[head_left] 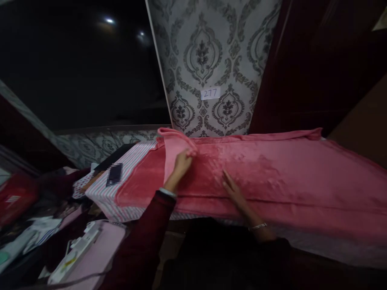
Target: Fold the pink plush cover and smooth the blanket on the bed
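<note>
A pink plush blanket point(260, 161) is spread along a long surface, over a striped cloth point(133, 161). My left hand point(183, 163) is closed on the blanket's left part, where a flap is raised and folded over toward the right. Just right of it, my right hand point(232, 187) lies with fingers stretched out on the blanket, holding nothing. Lengthwise creases run across the blanket near its front, and its far edge is bunched against the wall.
A dark phone-like object, blurred over point(114, 175), lies on the striped cloth. Below left are a white power strip point(75, 251) on a pink board and piled clothes point(45, 229). Behind are a large dark screen point(84, 68) and a paper label marked 277 point(211, 93).
</note>
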The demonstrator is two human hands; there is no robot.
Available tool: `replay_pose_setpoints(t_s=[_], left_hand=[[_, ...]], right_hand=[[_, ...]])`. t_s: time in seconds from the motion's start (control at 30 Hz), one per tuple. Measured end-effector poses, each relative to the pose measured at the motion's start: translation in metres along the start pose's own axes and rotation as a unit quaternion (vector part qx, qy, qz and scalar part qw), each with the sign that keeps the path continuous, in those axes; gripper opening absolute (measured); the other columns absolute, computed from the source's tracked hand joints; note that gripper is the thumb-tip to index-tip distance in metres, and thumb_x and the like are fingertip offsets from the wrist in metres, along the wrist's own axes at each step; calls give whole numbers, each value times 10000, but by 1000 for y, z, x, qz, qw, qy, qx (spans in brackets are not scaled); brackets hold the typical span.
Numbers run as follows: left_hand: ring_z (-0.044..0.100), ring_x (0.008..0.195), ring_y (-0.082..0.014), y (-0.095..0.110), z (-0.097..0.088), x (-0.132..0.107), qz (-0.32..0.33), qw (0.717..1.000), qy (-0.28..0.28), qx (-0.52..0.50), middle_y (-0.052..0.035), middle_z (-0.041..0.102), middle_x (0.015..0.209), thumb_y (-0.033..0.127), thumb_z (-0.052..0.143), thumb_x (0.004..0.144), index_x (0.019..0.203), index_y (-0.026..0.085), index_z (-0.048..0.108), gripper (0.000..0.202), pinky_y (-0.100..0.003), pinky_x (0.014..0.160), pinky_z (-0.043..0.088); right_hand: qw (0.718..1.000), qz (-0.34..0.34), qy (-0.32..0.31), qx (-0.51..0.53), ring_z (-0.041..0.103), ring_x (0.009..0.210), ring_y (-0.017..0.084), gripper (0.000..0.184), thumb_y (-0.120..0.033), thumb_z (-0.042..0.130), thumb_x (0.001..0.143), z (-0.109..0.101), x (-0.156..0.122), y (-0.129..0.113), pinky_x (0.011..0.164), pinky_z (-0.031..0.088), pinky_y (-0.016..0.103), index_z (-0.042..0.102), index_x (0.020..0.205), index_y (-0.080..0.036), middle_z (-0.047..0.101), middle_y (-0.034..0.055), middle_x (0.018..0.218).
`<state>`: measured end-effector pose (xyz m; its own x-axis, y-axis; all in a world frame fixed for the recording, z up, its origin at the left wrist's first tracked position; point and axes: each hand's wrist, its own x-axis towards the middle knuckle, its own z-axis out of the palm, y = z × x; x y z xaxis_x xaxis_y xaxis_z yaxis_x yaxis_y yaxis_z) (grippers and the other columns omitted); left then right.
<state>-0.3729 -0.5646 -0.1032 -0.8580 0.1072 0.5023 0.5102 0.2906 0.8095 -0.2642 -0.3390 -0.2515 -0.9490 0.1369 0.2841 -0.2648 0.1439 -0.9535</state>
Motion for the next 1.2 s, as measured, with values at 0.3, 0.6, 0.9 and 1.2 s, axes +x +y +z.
replay_pose_setpoints(t_s=[0.3, 0.6, 0.9, 1.2], left_hand=[[692, 890, -227, -8, 51, -93, 39, 969, -217, 114, -79, 777, 921, 79, 486, 802, 864, 179, 736, 276, -330, 842, 503], [698, 897, -209, -3, 48, -85, 6, 983, -164, 80, -40, 793, 959, 106, 496, 779, 989, 201, 751, 344, -313, 830, 511], [679, 1125, -260, 6, 72, -90, 59, 977, -170, 118, -93, 771, 1184, 107, 546, 785, 1115, 202, 745, 396, -410, 1031, 518], [588, 1288, -338, 0, 99, -119, 96, 929, -269, 235, -162, 691, 1319, 41, 584, 685, 1206, 179, 726, 557, -560, 1169, 445]], right_hand=[[956, 194, 26, 218, 673, 1238, 238, 717, -488, 761, 845, -25, 43, -18, 1055, 566, 416, 529, 1505, -335, 637, 84, 1437], [970, 220, -17, 103, 734, 812, 192, 500, -300, 620, 915, 3, 123, -47, 783, 614, 333, 585, 1411, -243, 781, 72, 1029], [987, 146, 45, 43, 706, 1011, 210, 767, -108, 582, 718, -1, 170, -37, 975, 581, 386, 596, 1480, -193, 756, 56, 1253], [992, 118, 39, 5, 588, 1336, 224, 740, -135, 590, 696, -28, 167, -14, 1185, 432, 404, 653, 1429, -217, 654, 52, 1463]])
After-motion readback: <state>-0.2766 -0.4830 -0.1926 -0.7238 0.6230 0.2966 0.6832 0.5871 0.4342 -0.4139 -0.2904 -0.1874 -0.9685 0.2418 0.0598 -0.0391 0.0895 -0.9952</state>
